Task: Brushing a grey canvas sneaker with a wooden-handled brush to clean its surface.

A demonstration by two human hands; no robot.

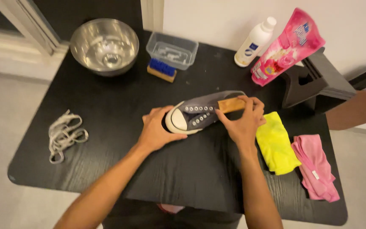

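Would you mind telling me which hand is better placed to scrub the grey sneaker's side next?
Probably the right hand: it holds the wooden brush against the grey sneaker, while the left hand steadies the toe.

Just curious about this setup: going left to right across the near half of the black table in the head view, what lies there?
Bundle of white shoelaces → grey canvas sneaker → folded yellow cloth → folded pink cloth.
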